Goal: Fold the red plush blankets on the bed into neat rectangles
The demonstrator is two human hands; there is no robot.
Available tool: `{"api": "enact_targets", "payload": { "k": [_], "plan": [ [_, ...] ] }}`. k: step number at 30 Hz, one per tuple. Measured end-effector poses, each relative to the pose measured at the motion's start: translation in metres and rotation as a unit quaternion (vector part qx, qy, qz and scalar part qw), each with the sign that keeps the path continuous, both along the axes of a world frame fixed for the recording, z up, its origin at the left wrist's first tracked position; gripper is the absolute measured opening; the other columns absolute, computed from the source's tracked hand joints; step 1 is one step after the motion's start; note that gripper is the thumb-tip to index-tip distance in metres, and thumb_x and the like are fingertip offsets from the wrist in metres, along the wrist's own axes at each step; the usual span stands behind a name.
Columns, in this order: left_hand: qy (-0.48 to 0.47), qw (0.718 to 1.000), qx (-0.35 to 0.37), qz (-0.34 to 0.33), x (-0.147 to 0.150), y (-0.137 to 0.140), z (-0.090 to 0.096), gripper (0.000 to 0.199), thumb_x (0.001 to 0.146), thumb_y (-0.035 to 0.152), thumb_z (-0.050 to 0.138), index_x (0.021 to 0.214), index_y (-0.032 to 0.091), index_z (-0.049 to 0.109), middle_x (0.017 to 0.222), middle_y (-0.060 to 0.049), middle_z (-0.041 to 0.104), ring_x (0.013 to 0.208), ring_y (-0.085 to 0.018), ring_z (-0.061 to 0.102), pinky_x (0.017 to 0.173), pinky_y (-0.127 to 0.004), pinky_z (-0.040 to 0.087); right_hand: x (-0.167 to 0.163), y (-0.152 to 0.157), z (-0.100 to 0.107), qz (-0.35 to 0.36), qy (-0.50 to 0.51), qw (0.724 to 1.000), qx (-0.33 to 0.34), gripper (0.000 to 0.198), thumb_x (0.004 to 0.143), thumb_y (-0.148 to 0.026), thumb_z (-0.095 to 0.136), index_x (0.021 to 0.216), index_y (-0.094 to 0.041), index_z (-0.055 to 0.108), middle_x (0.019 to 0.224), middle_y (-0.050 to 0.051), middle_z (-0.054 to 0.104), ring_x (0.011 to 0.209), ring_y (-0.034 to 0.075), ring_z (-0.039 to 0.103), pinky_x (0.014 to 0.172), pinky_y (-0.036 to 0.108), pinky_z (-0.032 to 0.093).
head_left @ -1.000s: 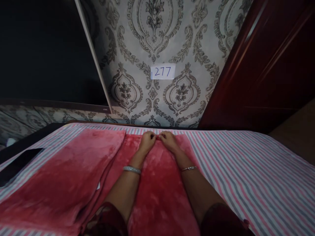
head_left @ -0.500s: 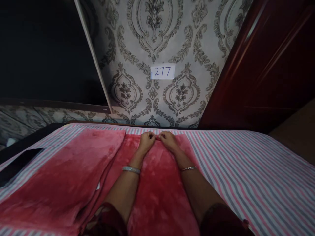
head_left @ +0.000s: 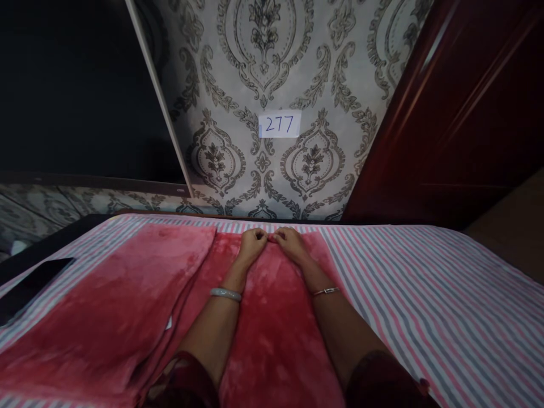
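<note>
A red and pink plush cloth lies spread before me, its left part folded over in a layer with an open edge. A small white tag pokes out at that edge. At the far edge of the cloth, my left hand pinches the fabric between thumb and fingers. Close beside it on the right, my right hand pinches the same edge, with a short bit of fabric showing between the two. I cannot tell whether the cloth is a garment or a blanket.
Beneath the cloth is a striped pink, grey and white sheet. A black phone-like slab lies at the left. Behind stand a patterned wall with a paper marked 277, a large dark screen and a dark red wooden panel.
Both hands keep their pinch on the cloth's far edge in the same place. Only the camera view has shifted very slightly.
</note>
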State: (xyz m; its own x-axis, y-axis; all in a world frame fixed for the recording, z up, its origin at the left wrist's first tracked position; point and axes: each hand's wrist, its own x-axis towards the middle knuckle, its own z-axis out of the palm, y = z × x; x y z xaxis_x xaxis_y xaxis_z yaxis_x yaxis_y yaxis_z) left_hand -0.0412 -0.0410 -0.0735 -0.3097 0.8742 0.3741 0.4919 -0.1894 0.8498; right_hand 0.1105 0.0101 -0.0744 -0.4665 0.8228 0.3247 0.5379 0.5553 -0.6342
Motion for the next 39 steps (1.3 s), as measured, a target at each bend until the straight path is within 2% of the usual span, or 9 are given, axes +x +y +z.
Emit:
{"api": "enact_targets", "payload": {
  "k": [17, 26, 32, 39],
  "plan": [
    [-0.045, 0.999, 0.003, -0.012, -0.0037, 0.0002, -0.0012, 0.011, 0.07, 0.021, 0.06, 0.06, 0.02, 0.065, 0.059, 0.002, 0.064, 0.06, -0.014, 0.059, 0.061, -0.025, 0.046, 0.0005, 0.001, -0.0007, 0.003, 0.007, 1.0, 0.0, 0.017, 0.089, -0.025, 0.058, 0.075, -0.021, 0.067, 0.082, 0.002, 0.07, 0.08, 0.017, 0.056, 0.068, 0.026, 0.035],
    [-0.043, 0.999, 0.005, -0.021, -0.0061, -0.0032, 0.001, 0.017, 0.078, 0.028, 0.057, 0.067, 0.02, 0.067, 0.063, 0.0, 0.066, 0.065, -0.015, 0.061, 0.066, -0.026, 0.048, -0.0002, 0.0004, 0.0012, 0.002, 0.008, 1.0, -0.006, 0.017, 0.088, -0.021, 0.056, 0.076, -0.021, 0.068, 0.083, 0.002, 0.071, 0.081, 0.017, 0.057, 0.071, 0.026, 0.036],
    [-0.02, 1.0, -0.004, -0.022, -0.003, -0.0009, -0.0002, 0.008, 0.071, 0.019, 0.063, 0.067, 0.02, 0.069, 0.068, 0.0, 0.07, 0.068, -0.015, 0.063, 0.069, -0.027, 0.05, 0.0009, -0.0003, 0.0025, -0.005, 0.002, 1.0, -0.009, 0.017, 0.089, -0.025, 0.058, 0.077, -0.021, 0.069, 0.082, 0.002, 0.07, 0.08, 0.016, 0.057, 0.068, 0.025, 0.034],
    [0.002, 1.0, -0.01, 0.003, -0.0003, 0.0002, -0.0003, 0.011, 0.073, 0.013, 0.064, 0.065, 0.019, 0.069, 0.067, -0.001, 0.07, 0.068, -0.015, 0.063, 0.069, -0.027, 0.05, 0.0012, -0.0009, 0.002, 0.001, -0.002, 1.0, -0.001, 0.017, 0.089, -0.023, 0.057, 0.078, -0.02, 0.069, 0.083, 0.002, 0.07, 0.08, 0.016, 0.056, 0.068, 0.026, 0.034]
  ]
}}
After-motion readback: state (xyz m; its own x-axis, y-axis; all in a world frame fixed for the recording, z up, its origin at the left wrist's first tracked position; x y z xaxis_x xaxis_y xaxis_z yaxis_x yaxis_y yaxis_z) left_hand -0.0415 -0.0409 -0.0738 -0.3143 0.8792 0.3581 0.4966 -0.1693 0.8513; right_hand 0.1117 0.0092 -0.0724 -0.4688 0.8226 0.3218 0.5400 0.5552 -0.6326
